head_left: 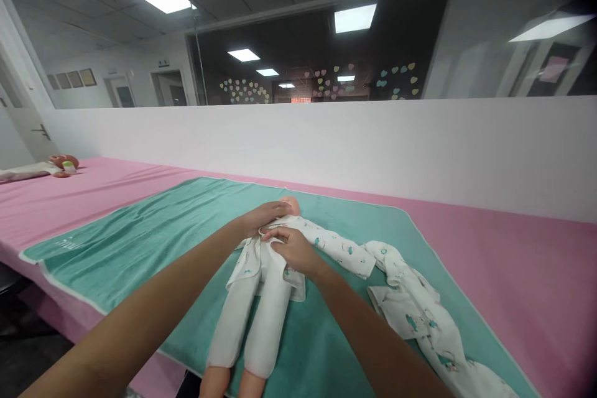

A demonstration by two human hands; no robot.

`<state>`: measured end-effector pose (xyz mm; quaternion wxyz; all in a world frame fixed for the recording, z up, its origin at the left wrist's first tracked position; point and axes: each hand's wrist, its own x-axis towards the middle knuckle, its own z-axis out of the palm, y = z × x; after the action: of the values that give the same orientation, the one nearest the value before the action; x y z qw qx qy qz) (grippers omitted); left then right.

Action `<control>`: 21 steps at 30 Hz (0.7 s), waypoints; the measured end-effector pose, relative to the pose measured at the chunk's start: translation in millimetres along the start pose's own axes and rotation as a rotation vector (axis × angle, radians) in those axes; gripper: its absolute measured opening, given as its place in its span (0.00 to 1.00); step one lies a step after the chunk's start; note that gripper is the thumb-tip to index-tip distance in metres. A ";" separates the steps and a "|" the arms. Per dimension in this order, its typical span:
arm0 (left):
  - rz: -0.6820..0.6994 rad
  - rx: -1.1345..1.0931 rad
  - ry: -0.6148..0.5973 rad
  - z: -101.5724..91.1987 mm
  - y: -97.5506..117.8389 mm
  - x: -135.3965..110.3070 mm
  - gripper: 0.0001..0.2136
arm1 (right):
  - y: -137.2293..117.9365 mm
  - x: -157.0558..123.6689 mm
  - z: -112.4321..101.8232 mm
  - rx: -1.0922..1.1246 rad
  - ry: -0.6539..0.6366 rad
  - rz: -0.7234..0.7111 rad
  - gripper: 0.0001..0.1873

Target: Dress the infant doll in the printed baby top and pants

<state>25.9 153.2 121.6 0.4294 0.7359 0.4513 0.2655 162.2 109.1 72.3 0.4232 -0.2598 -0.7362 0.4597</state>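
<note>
A baby doll (254, 298) lies on its back on a teal towel (140, 242), head away from me, legs in white trousers. It wears a white patterned top (326, 242). My left hand (263, 216) rests on the doll's chest near the neck, fingers curled onto the cloth. My right hand (291, 249) presses on the top's front at the belly, fingers bent and pinching the fabric.
A loose white patterned garment (415, 308) lies crumpled on the towel to the right. The towel covers a pink padded table (513, 261) against a white partition wall. A second doll (56, 166) lies at the far left end.
</note>
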 end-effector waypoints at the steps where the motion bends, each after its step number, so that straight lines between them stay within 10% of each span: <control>1: 0.000 0.089 0.011 -0.2 -1.8 2.1 0.22 | 2.3 -0.2 2.5 -0.046 0.006 0.011 0.14; 8: 0.070 0.903 0.341 15.9 -13.8 36.8 0.14 | -11.0 -7.9 14.3 -0.265 0.031 0.050 0.11; 13: 0.204 1.026 0.381 18.4 -18.9 19.6 0.13 | -40.6 -28.3 -9.5 0.125 -0.598 0.328 0.20; 17: 0.256 1.020 0.485 -0.9 -49.5 -16.3 0.10 | -14.0 -40.1 -56.1 0.021 -0.319 0.405 0.29; 21: -0.029 0.566 0.455 -14.7 -96.8 -44.6 0.14 | 39.5 -47.9 -88.6 -0.325 -0.187 0.537 0.36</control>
<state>-47.9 140.8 44.3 0.1008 0.7411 0.6015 0.2808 262.6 130.1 37.9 0.1702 -0.4656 -0.7407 0.4534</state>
